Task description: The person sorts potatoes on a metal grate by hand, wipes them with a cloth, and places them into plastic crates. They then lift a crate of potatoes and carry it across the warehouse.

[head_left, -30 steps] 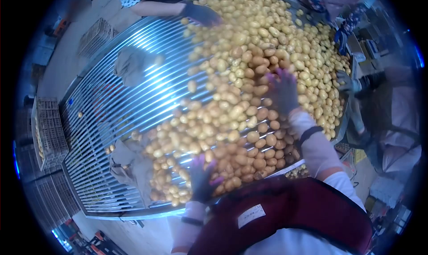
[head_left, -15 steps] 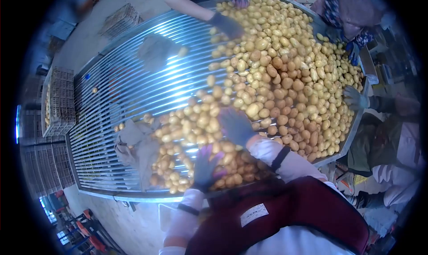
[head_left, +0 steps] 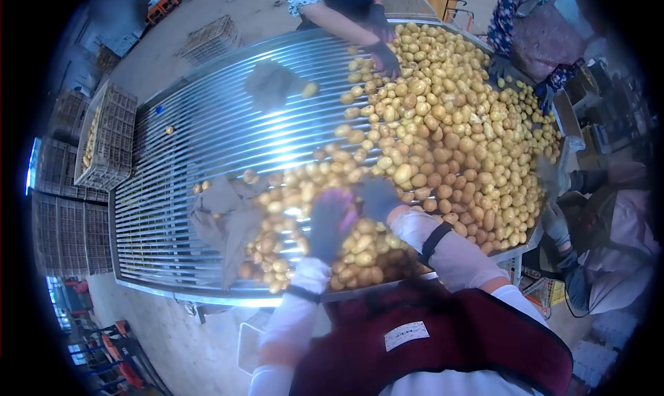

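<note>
Head view: from left, a crate (head_left: 114,143) stands beside the slatted table (head_left: 159,223), where a grey cloth (head_left: 225,216) lies near our gloved left hand (head_left: 330,223); our right hand (head_left: 379,197) is just beside it, both blurred among potatoes (head_left: 363,245), and we cannot tell whether either grips any. The main heap (head_left: 460,161) covers the table's right side.

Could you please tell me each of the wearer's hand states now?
Left hand: open, at the potatoes.
Right hand: at the potatoes, too blurred to tell.
</note>
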`<action>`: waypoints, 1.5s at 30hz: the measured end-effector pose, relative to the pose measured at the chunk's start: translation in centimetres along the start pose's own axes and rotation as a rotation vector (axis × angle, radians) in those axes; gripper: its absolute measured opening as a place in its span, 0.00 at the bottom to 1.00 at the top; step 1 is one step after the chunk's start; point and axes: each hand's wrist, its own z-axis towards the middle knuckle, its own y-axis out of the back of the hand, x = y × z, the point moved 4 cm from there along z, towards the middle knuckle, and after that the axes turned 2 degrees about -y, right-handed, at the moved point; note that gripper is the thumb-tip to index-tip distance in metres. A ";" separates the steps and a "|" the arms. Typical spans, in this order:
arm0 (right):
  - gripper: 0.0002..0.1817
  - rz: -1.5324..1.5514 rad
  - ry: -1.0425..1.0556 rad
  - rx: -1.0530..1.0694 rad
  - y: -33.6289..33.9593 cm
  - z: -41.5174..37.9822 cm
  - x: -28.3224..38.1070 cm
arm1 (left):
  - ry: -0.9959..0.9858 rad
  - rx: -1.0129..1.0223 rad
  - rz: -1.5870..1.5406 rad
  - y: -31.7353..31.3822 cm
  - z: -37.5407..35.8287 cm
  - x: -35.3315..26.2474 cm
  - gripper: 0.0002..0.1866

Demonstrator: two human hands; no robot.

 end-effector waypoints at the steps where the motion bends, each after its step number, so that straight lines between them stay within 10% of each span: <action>1: 0.26 -0.023 -0.016 0.029 0.0 0.1 -0.1 | -0.029 -0.030 0.006 -0.9 1.1 0.7 0.29; 7: 0.22 0.550 0.147 -0.071 1.4 -2.4 -5.7 | 0.083 0.043 -0.181 1.4 3.9 2.2 0.23; 12: 0.13 0.660 -0.039 -0.512 3.8 -10.6 -13.3 | 0.201 0.155 -0.014 3.2 1.8 3.6 0.16; 15: 0.12 1.177 -0.520 -0.512 6.2 -13.1 -15.6 | 0.237 0.160 -0.012 3.4 2.7 4.2 0.15; 20: 0.13 0.460 0.018 -0.275 5.1 -7.6 -7.6 | -0.035 0.186 -0.142 -4.0 6.3 4.9 0.14; 25: 0.16 0.256 -0.073 0.072 -1.4 -2.6 -4.9 | 0.046 0.352 -0.071 -5.8 7.1 3.3 0.16; 32: 0.17 0.684 -0.040 -0.103 4.4 -5.6 -1.9 | 0.670 -0.081 -0.985 -0.2 0.6 5.2 0.15; 36: 0.14 0.648 0.228 -0.104 2.3 -9.4 1.9 | 0.725 0.069 -0.809 2.3 -4.5 2.7 0.16; 41: 0.12 0.233 -0.301 -0.107 0.9 -9.1 -7.6 | 0.729 -0.116 -0.790 6.0 -9.4 1.6 0.14; 45: 0.11 0.326 -0.178 -0.337 3.9 -8.9 -7.2 | 0.664 -0.097 -0.732 7.1 -12.7 1.4 0.11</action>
